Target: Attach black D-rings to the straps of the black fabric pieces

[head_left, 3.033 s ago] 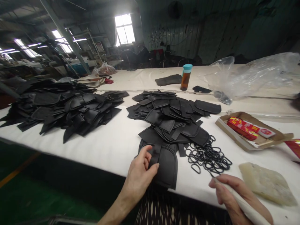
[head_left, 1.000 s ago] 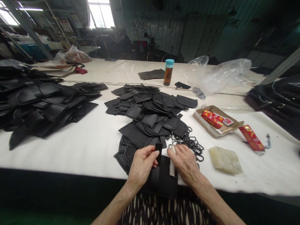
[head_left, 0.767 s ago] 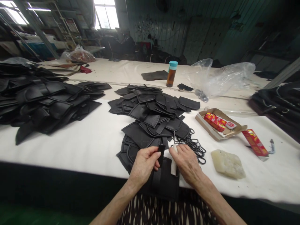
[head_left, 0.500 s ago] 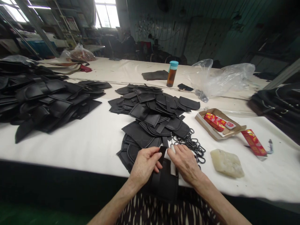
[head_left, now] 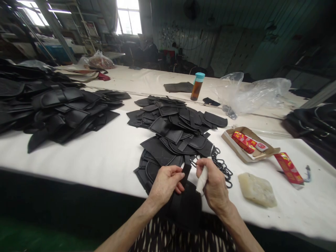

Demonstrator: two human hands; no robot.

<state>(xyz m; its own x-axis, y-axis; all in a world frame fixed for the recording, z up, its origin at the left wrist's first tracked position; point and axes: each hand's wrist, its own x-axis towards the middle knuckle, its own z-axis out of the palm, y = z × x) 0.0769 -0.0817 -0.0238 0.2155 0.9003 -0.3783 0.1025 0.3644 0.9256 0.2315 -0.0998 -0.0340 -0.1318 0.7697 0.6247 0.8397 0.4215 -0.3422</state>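
My left hand (head_left: pixel 168 182) pinches a narrow black strap (head_left: pixel 186 173) between thumb and fingers. The strap belongs to a black leather flap piece (head_left: pixel 186 208) that hangs over the table's front edge, above my lap. Closed around a white-wrapped handle, my right hand (head_left: pixel 216 183) holds a pointed tool (head_left: pixel 202 180), its thin tip up and away from me. A black metal ring (head_left: pixel 193 163) shows between the strap and my right fingers; whether I touch it I cannot tell. More black rings (head_left: pixel 223 164) lie heaped just beyond my right hand.
A pile of black leather pieces (head_left: pixel 170 129) lies ahead, a larger pile (head_left: pixel 60 108) at left. At right are a cardboard box (head_left: pixel 236 150) with red packets, another red packet (head_left: pixel 288 169) and a yellowish block (head_left: pixel 257 189). Behind stand a bottle (head_left: pixel 197 87) and plastic bags (head_left: pixel 259 94).
My right hand has moved right, away from the strap, and turned the pointed tool so its tip leans right. My left hand still pinches the strap. The view has shifted slightly.
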